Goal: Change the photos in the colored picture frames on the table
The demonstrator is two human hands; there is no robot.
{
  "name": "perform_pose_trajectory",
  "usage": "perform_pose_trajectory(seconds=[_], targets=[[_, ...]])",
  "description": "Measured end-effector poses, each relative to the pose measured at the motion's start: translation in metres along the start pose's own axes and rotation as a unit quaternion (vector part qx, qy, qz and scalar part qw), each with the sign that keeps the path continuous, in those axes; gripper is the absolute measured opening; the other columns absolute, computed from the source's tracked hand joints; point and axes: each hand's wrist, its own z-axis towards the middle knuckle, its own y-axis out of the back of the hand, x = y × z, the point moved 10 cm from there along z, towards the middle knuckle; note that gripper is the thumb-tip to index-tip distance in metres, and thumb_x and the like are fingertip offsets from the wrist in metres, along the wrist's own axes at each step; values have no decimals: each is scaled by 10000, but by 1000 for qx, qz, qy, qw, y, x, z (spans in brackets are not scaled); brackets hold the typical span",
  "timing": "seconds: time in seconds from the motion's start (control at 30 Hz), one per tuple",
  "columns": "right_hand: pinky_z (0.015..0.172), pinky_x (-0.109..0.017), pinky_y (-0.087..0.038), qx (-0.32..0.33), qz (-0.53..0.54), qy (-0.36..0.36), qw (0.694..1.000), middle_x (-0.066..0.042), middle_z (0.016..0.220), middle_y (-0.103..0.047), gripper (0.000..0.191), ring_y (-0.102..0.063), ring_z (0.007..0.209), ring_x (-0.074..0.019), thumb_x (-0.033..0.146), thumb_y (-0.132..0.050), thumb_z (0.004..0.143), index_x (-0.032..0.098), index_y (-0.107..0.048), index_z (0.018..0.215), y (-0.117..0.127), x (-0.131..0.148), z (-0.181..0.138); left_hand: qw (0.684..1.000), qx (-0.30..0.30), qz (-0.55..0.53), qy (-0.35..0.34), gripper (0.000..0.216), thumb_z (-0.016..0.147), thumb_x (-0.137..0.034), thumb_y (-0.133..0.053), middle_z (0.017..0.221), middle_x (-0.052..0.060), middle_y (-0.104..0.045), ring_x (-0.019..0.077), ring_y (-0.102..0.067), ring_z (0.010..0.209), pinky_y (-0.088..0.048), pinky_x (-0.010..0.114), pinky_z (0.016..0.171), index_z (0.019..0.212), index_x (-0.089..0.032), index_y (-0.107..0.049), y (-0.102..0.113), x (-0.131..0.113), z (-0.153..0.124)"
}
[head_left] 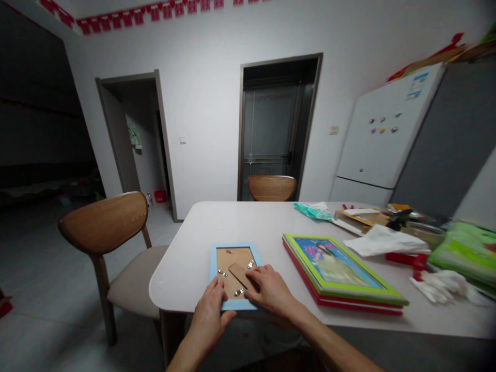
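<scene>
A light blue picture frame (213, 261) lies face down at the near edge of the white table, showing its brown backing board (228, 263). Several small metal clips (222, 273) sit around the board. A brown stand leg (239, 275) lies slantwise across its middle. My left hand (210, 306) grips the frame's near left corner, fingers on top and thumb at the near edge. My right hand (270, 289) is over the right side, its bent fingers at the lower end of the stand leg. The fingertips partly hide that end.
To the right is a stack of frames, with a green picture frame (341, 268) on top and red ones below. Beyond it lie white tissue (387, 240), a teal packet (313, 211) and a green package (465, 253). Wooden chairs (106, 219) stand left and behind the table (186, 253).
</scene>
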Motion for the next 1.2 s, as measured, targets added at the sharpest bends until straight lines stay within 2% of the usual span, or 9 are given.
perform_pose_trajectory(seconds=[0.13, 0.27, 0.43, 0.57, 0.7, 0.9, 1.0, 1.1, 1.2], targets=[[724, -271, -329, -5, -3, -33, 999, -64, 889, -591, 308, -477, 862, -202, 293, -514, 657, 220, -603, 943, 2, -1, 2, 1000, -14, -16, -15, 282, 570, -110, -605, 1212, 87, -470, 227, -335, 1188, -291, 400, 980, 835, -188, -548, -1, -4, 1], [698, -233, -352, -4, 40, -49, 998, -67, 855, -601, 315, -512, 807, -176, 243, -509, 639, 183, -611, 931, 14, -3, 9, 994, -42, -101, 27, 392, 618, -176, -580, 1230, 105, -449, 207, -407, 1138, -313, 372, 966, 999, -173, -490, 6, 1, 5], [722, -235, -374, -43, 85, -23, 995, -57, 844, -590, 257, -518, 807, -171, 254, -529, 638, 192, -628, 867, 41, 25, 11, 938, -109, -317, 83, 368, 727, -271, -467, 983, 88, -610, 183, -574, 918, -445, 326, 804, 1068, -154, -394, 27, 14, 18], [768, -243, -382, -63, 171, 41, 982, -51, 922, -589, 273, -519, 858, -161, 281, -494, 698, 195, -592, 938, 50, 50, 10, 891, -141, -405, 151, 377, 745, -248, -437, 805, 31, -647, 155, -630, 672, -493, 264, 581, 1102, -181, -339, 45, 45, 15], [793, -277, -375, -79, 128, -34, 988, -85, 972, -588, 320, -522, 886, -182, 284, -456, 725, 158, -567, 997, 43, 10, 9, 887, -187, -366, 211, 337, 729, -212, -449, 695, -10, -636, 122, -607, 545, -462, 214, 480, 1061, -188, -394, 76, 90, -2], [792, -287, -362, -15, 0, -147, 989, -124, 1003, -578, 449, -515, 939, -216, 321, -474, 692, 126, -508, 1095, 9, -53, 3, 914, -199, -254, 248, 268, 678, -243, -502, 597, -13, -617, 151, -601, 545, -462, 249, 502, 931, -156, -484, 104, 134, -11], [729, -286, -381, 2, -23, -164, 986, -124, 965, -592, 453, -540, 894, -224, 311, -477, 670, 145, -497, 1091, -1, -58, 3, 935, -204, -164, 239, 262, 655, -244, -518, 695, 22, -632, 203, -609, 683, -466, 329, 650, 904, -166, -510, 109, 137, -8], [707, -282, -385, 0, -26, -174, 984, -139, 939, -604, 435, -559, 865, -221, 232, -449, 661, 125, -497, 1081, -2, -60, 6, 953, -211, -86, 202, 322, 618, -205, -541, 932, 57, -607, 237, -530, 961, -360, 372, 873, 937, -183, -517, 111, 127, -5], [707, -290, -389, -8, -6, -196, 980, -163, 925, -608, 440, -563, 855, -232, 192, -454, 631, 84, -511, 1054, 2, -67, 7, 965, -204, -38, 160, 345, 611, -167, -524, 1054, 95, -552, 261, -431, 1088, -265, 403, 957, 956, -156, -520, 106, 111, -2]])
